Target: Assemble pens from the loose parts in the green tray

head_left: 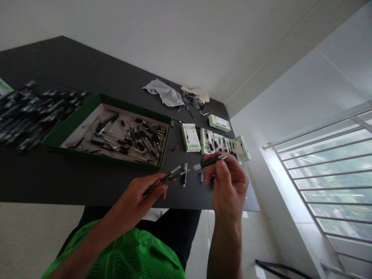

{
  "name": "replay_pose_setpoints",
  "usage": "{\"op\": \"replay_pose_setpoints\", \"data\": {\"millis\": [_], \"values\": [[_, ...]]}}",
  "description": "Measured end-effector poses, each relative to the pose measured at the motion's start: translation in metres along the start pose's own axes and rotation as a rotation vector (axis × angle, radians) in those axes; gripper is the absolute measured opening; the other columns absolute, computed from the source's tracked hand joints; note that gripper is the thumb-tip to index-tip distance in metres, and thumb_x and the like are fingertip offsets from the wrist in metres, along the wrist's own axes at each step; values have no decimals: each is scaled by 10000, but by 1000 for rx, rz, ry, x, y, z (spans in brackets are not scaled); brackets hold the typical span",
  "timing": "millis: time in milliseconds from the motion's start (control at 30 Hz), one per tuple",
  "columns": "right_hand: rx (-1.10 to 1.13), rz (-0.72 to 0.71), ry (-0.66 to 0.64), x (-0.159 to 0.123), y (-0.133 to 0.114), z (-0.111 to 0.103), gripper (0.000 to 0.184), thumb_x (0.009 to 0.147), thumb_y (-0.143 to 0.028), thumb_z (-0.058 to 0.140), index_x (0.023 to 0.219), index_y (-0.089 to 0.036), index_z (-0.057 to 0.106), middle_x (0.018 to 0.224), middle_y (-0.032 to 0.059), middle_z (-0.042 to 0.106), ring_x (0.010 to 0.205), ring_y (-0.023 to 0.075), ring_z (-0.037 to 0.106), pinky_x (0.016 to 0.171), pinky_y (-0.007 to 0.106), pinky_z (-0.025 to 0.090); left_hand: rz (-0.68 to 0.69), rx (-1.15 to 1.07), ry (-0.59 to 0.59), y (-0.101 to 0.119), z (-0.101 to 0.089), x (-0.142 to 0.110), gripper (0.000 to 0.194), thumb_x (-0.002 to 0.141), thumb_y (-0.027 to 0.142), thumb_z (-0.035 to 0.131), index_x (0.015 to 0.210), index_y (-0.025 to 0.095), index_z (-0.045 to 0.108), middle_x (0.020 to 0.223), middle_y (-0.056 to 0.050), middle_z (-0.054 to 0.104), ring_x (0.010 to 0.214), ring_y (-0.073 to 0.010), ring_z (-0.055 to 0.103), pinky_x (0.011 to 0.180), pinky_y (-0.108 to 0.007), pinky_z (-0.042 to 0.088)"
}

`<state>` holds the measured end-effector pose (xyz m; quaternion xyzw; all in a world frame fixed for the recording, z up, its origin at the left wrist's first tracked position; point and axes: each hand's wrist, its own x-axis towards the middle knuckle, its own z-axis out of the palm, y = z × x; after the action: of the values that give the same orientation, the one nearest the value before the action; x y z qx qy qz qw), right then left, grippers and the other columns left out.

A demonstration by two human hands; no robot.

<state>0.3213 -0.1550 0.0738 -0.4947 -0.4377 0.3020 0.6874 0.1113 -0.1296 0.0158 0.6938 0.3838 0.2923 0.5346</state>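
Fingers of the right hand [228,180] pinch a black-gripped pen barrel [209,162] between thumb and forefinger — its silver cone tip points right, its clear end left; the left hand [145,192] has thumb and fingers closed on slim ink refills [168,178], one of whose ends lies just beside that clear end — whether they touch, I cannot tell; both hands are above the dark worktop [116,186]; behind the refills lies a clear-and-black pen piece [185,179]; beyond the hands are a white-and-green pen carton [191,138], an opened carton [242,149] with pens lying in it, and another carton [220,123] farther back; left of these, a green-walled tray [145,164] holds loose pen parts [142,141]; past it spreads a blurred pen pile [35,112]; near the wall lies a crumpled white sheet [164,93].
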Motion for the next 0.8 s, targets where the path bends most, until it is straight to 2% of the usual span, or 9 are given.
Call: {"op": "replay_pose_setpoints", "data": {"millis": [100, 167, 267, 367, 433, 567, 800], "values": [[45, 4, 107, 9, -2, -2, 163, 902, -391, 795, 944, -237, 762, 901, 17, 777, 466, 68, 517, 425, 241, 387, -2, -7, 10, -2, -2, -2, 391, 1041, 492, 530, 913, 195, 751, 752, 5, 710, 728, -160, 678, 718, -225, 497], [126, 58, 145, 14, 0, -4, 211, 890, -441, 784, 932, -239, 743, 878, 10, 778, 449, 66, 473, 441, 249, 386, 4, -17, 21, -4, -4, -3, 374, 1042, 486, 532, 966, 198, 758, 760, 3, 723, 740, -162, 689, 732, -221, 511], [221, 181, 99, 19, 4, -6, 242, 922, -506, 726, 910, -265, 712, 917, -16, 789, 424, 56, 365, 474, 262, 398, 37, -6, 60, -9, -5, -4, 359, 1035, 492, 547, 981, 213, 765, 756, 8, 725, 732, -153, 693, 722, -198, 513], [256, 266, 31, 19, 7, -7, 278, 953, -558, 684, 886, -289, 707, 1013, -44, 803, 421, 58, 292, 500, 276, 403, 69, 18, 100, -15, -6, -3, 370, 1024, 502, 565, 859, 227, 748, 793, 1, 746, 771, -149, 714, 744, -173, 515], [286, 313, 17, 18, 6, -6, 288, 945, -582, 690, 894, -301, 728, 1047, -48, 812, 420, 64, 264, 510, 284, 400, 85, 25, 109, -16, -7, -2, 348, 1023, 498, 569, 890, 235, 753, 788, 7, 744, 782, -147, 725, 748, -160, 519], [322, 353, -12, 16, 1, -2, 300, 941, -603, 690, 886, -316, 756, 1108, -58, 817, 421, 68, 225, 526, 288, 393, 112, 40, 120, -15, -9, -3, 319, 1030, 490, 562, 1073, 247, 764, 705, 34, 679, 681, -133, 693, 697, -157, 523], [403, 382, -38, 15, -4, 2, 275, 912, -606, 722, 911, -334, 763, 1075, -69, 816, 425, 73, 183, 560, 307, 389, 117, 54, 114, -18, -9, -6, 315, 1030, 487, 562, 1039, 247, 765, 706, 26, 678, 693, -151, 700, 684, -177, 538]]}}
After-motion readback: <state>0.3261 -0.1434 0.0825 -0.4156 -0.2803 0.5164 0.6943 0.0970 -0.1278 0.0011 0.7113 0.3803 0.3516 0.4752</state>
